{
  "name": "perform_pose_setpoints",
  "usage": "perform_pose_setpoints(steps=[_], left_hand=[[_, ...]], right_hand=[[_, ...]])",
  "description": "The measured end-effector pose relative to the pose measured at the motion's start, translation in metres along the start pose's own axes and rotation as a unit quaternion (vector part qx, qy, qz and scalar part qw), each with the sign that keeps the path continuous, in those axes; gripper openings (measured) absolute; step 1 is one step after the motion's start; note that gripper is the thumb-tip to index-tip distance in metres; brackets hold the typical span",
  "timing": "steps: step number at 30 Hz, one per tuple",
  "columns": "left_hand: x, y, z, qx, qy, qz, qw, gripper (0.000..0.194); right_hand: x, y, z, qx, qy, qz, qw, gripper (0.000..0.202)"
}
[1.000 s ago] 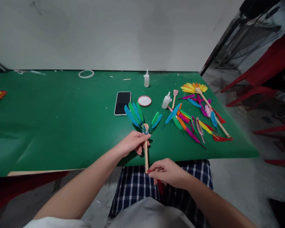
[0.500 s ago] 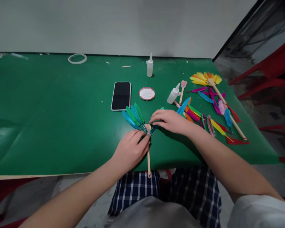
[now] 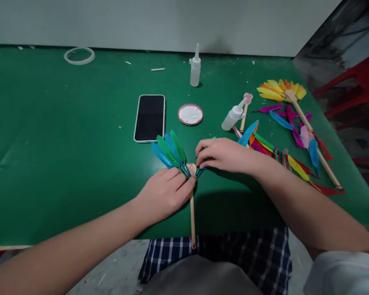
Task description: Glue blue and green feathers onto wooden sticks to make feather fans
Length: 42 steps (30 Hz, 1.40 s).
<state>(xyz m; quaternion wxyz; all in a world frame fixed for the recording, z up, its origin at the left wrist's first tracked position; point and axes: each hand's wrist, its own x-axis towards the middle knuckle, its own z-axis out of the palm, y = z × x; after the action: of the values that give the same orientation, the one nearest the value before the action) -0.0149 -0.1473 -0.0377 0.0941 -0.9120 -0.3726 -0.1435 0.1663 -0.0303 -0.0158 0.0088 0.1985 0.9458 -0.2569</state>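
My left hand point(image 3: 167, 192) is closed around the neck of a feather fan, where a wooden stick handle point(image 3: 192, 221) meets the feather quills. Blue and green feathers point(image 3: 171, 150) spread up and left from this neck, around a small pinkish disc point(image 3: 191, 169). The handle points toward me, its lower end past the table edge. To the right of the disc, my right hand point(image 3: 221, 155) has its fingers curled on the feathers of that side. Blue quills show below those fingertips; the hand hides most of these feathers.
A phone point(image 3: 149, 119), a shallow dish of white paste point(image 3: 190, 114) and an upright squeeze bottle point(image 3: 195, 70) lie beyond my hands. A tilted bottle point(image 3: 233, 116), loose coloured feathers point(image 3: 261, 143) and a yellow feather fan point(image 3: 281, 91) are at right. A clear ring point(image 3: 79, 55) lies far left.
The view has shifted closer and lower over the table. Both hands stay at the fan, and the right fingers look more bent over the feathers on that side.
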Motion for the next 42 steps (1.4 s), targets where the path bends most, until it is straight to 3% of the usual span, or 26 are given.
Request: perform_pose_setpoints(steps=[15, 42], left_hand=[[-0.001, -0.003, 0.005, -0.036, -0.003, 0.003, 0.999, 0.023], [0.002, -0.003, 0.001, -0.048, -0.03, -0.02, 0.998, 0.02]], right_hand=[[-0.006, -0.008, 0.008, -0.032, 0.015, 0.018, 0.999, 0.014], [-0.007, -0.012, 0.009, -0.063, -0.018, 0.021, 0.998, 0.015]])
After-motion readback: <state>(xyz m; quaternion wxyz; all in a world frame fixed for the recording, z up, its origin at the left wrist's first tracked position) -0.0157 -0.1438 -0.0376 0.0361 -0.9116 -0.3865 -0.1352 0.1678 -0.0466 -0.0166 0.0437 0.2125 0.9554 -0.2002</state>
